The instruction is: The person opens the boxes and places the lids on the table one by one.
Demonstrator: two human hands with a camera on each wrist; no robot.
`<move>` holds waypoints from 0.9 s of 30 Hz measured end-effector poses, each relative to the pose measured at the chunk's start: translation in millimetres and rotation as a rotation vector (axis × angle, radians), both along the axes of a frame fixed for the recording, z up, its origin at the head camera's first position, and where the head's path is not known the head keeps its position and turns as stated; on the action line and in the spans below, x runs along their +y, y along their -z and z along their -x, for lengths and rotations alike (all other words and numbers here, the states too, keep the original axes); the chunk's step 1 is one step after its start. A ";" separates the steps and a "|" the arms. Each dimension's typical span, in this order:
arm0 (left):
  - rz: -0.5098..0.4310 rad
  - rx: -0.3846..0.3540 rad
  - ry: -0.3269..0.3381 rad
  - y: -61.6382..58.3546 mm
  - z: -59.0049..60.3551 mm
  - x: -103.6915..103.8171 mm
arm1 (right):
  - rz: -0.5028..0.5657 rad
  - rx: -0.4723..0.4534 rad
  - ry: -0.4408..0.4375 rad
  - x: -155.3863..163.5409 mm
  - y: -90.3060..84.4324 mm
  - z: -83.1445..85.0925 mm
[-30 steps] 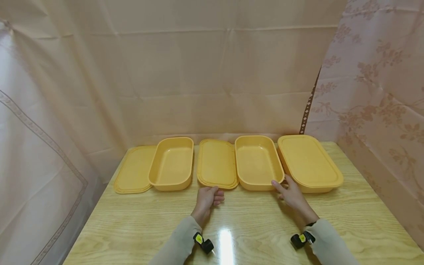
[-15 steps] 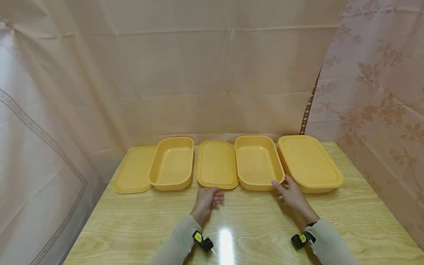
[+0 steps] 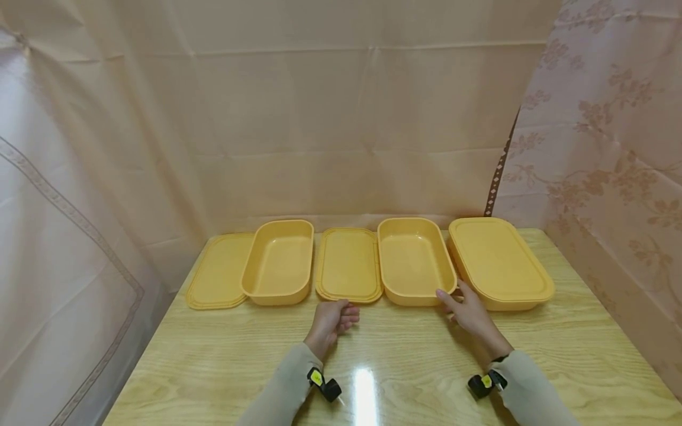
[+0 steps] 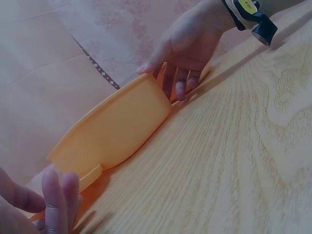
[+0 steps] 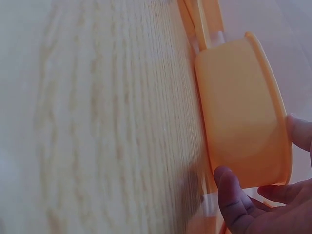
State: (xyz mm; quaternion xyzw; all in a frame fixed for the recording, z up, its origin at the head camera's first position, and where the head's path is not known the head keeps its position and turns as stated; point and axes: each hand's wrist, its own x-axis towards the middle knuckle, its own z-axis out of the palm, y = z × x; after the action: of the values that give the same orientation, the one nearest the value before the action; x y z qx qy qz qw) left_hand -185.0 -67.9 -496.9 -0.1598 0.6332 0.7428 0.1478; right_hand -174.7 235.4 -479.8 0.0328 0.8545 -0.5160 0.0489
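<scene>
Several yellow plastic pieces stand in a row on the wood-grain table. My right hand grips the near right corner of an open food container, its thumb on the rim and the other fingers below. At the near edge of a flat yellow lid, just left of that container, my left hand pinches the lid, its other fingers loosely curled. In the left wrist view the lid's edge shows beyond the fingers. The right wrist view shows the container's side wall inside the right hand's grasp.
A second open container stands left of the lid, beside another flat lid. To the right sits a larger lidded container. Fabric curtains hang behind the table and on both sides.
The lid at my left hand has shifted slightly left and towards me, and the left hand with it. My right hand and its container stay nearly still.
</scene>
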 end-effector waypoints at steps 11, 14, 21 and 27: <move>-0.046 -0.016 0.005 -2.7 -0.5 -3.7 | 0.009 -0.004 0.002 -0.3 0.7 3.0; -0.063 -0.013 0.008 -2.3 -0.3 -5.2 | 0.017 -0.008 0.000 -1.7 0.1 3.6; -0.075 -0.026 0.024 -2.1 -0.6 -6.9 | 0.016 0.004 -0.008 -5.1 0.4 6.0; -0.086 -0.033 0.069 0.6 -1.4 -6.9 | 0.020 -0.003 -0.020 -6.7 0.0 7.5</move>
State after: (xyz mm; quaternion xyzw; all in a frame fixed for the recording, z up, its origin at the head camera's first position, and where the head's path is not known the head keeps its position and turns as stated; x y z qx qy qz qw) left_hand -183.6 -74.8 -497.5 -0.1436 0.6032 0.7612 0.1902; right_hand -182.3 228.7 -479.7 0.0247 0.8495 -0.5241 0.0558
